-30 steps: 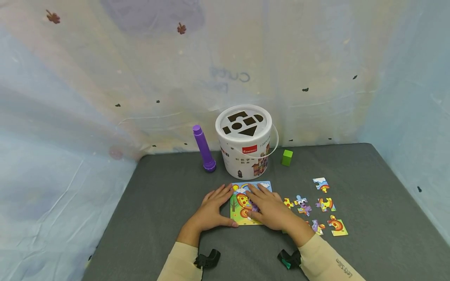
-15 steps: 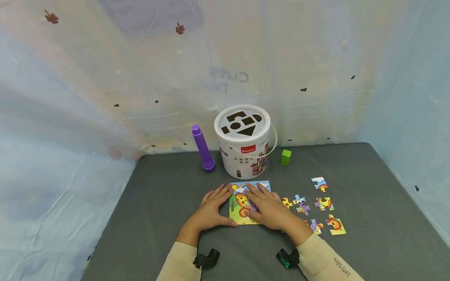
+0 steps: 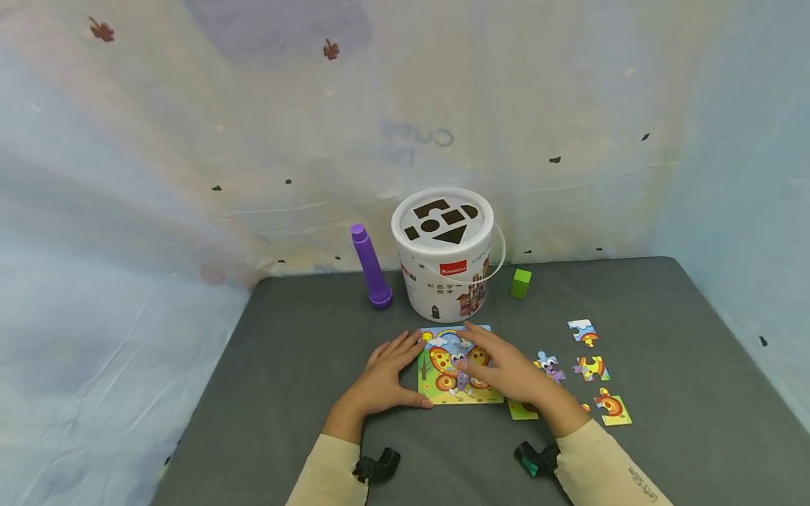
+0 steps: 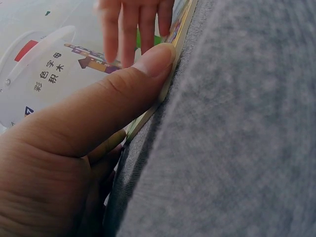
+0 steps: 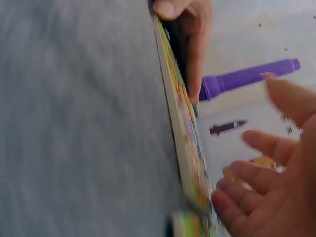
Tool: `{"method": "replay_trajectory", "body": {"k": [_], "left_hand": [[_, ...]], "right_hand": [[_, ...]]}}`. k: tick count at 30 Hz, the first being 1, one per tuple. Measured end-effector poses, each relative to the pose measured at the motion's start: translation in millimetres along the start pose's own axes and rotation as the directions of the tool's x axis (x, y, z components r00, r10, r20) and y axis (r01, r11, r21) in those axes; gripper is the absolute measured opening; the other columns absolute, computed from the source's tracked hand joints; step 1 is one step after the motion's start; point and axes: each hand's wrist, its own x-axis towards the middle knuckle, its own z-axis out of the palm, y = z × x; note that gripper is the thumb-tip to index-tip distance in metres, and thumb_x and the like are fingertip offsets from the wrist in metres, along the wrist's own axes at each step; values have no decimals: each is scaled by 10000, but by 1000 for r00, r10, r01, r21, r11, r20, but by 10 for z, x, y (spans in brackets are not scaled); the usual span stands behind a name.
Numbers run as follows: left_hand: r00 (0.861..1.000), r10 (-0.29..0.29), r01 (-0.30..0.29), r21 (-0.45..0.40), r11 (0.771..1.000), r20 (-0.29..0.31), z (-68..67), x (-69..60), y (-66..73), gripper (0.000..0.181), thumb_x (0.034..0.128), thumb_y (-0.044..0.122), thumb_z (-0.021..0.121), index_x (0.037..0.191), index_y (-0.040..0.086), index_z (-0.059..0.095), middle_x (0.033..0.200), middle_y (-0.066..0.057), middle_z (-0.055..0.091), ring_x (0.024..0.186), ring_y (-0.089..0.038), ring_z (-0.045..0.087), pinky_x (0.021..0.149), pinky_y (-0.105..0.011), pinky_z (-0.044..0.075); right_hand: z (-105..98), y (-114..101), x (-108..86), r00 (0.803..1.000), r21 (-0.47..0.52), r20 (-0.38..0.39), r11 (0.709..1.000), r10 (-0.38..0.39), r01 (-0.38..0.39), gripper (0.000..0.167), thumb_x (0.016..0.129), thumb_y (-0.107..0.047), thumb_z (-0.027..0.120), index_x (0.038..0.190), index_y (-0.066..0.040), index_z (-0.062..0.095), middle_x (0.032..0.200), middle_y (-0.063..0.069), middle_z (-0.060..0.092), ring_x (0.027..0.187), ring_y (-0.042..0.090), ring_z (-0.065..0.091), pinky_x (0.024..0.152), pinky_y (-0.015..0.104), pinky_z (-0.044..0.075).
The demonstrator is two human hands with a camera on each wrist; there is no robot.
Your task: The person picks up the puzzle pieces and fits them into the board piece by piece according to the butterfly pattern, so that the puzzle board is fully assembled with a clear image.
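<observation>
A square jigsaw puzzle (image 3: 443, 385) with a colourful butterfly picture lies on the grey table. Along its left side rests my left hand (image 3: 382, 379), fingers extended at the upper left corner and thumb at the front edge; the left wrist view shows that thumb (image 4: 123, 94) against the board's edge. My right hand (image 3: 509, 369) is over the puzzle's right part, fingers loosely extended, holding nothing. In the right wrist view its fingers (image 5: 259, 175) appear apart from the puzzle's surface. Loose puzzle pieces lie to the right, some partly hidden under the right hand and forearm.
Behind the puzzle stands a white lidded bucket (image 3: 436, 292) with shape cutouts and a handle. A purple flashlight-shaped thing (image 3: 372, 268) stands left of it, a green block (image 3: 522, 283) right. Loose pieces include a sky piece (image 3: 583, 330) and a corner piece (image 3: 616, 410).
My right hand has lifted and shifted right, uncovering more of the butterfly picture and covering more loose pieces. The left hand stays at the puzzle's left side.
</observation>
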Motion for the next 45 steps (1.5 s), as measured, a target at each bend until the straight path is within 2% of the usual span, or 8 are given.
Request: {"method": "replay_trajectory", "body": {"k": [6,11,16,25,32,36,40,45], "left_hand": [[1000,1,-1,-5,1000,-4,-1,9,29,1186,773,616,943,1722,195,371,1790,100,205,1650,-170,87,1289,-539,47],[1000,2,-2,-1,1000,-1,0,14,23,1190,775,611,944,1724,188,364,1790,98,202,1650,-174,89,1289,-541,50],[1000,3,-3,-4,1000,-2,-8,10,31,1186,775,611,946,1722,189,370,1790,94,207,1649,-174,92,1289,-545,50],[1000,-1,1,1,1000,-2,4,1,26,1197,775,610,948,1728,192,357,1793,85,205,1651,-184,94,1290,-552,51],[1000,5,-5,-19,1000,-11,5,10,34,1190,771,600,953,1722,179,374,1790,92,214,1651,-187,98,1288,-564,53],[1000,5,-5,-19,1000,-14,-1,11,27,1191,771,604,952,1721,176,375,1791,90,214,1651,-186,99,1287,-568,49],[1000,5,-5,-13,1000,-21,12,16,20,1195,768,607,954,1722,179,376,1791,85,218,1652,-201,105,1285,-582,58],[1000,7,-7,-7,1000,-17,18,14,8,1199,770,625,948,1724,186,369,1792,83,216,1652,-198,104,1285,-580,62]], "right_hand": [[-258,46,-117,992,206,-123,978,-13,38,543,1143,-245,614,1627,-36,481,1624,233,475,1420,474,526,1055,499,543],[-489,108,-272,973,311,-230,949,14,60,461,1179,-200,517,1605,-25,486,1552,242,547,1332,398,619,992,318,549],[-766,199,-466,947,315,-317,947,50,56,442,1201,-223,446,1593,-24,493,1451,95,636,1236,228,666,936,311,553],[-1180,541,-810,912,292,-404,955,77,49,448,1209,-217,410,1639,-105,471,1425,-55,638,1242,139,642,936,224,520],[-1377,922,-1054,862,375,-486,925,146,55,395,1196,-182,454,1586,-191,520,1375,-119,661,1198,49,642,892,140,517],[-1414,1062,-1113,853,256,-480,963,204,-87,466,1184,-221,507,1614,-44,464,1317,-156,638,1123,-48,626,859,109,512],[-1415,1090,-1119,868,61,-436,970,237,-234,629,1156,-307,588,1621,74,405,1374,46,623,1085,-126,520,812,95,460],[-1373,1069,-1102,908,-77,-349,958,232,-275,662,1098,-323,704,1598,45,473,1470,259,554,1157,62,508,825,134,417]]}}
